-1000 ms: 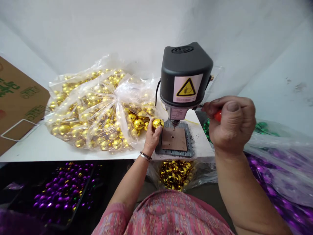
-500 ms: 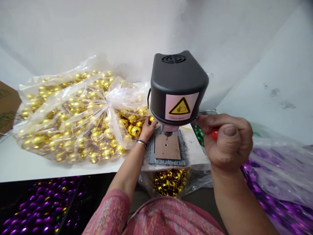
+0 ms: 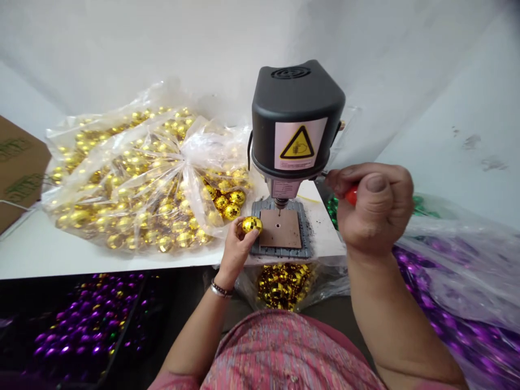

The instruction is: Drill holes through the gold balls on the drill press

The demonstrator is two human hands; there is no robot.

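A shiny gold faceted ball (image 3: 252, 225) is pinched between the thumb and fingers of my left hand (image 3: 236, 244). It is at the left edge of a brown square board (image 3: 280, 233) with a small hole, lying on the grey base (image 3: 304, 252) of a bench drill press (image 3: 298, 119). The drill's thin bit (image 3: 279, 212) points down above the board. Wrapped around the red knob (image 3: 351, 195) of the press's lever is my right hand (image 3: 376, 208). To the left, a clear plastic bag (image 3: 134, 189) spills gold balls near its opening.
Below the table's front edge hangs a bag of gold balls (image 3: 284, 284). Purple balls (image 3: 85, 319) fill a dark container at lower left, and bagged purple ones (image 3: 430, 309) lie at right. Green balls (image 3: 332, 211) show behind the press. A cardboard box (image 3: 20, 162) stands far left.
My left hand has come from the bag's opening toward me with a gold ball, now beside the board. My right hand stays on the red knob. The camera view has shifted slightly.
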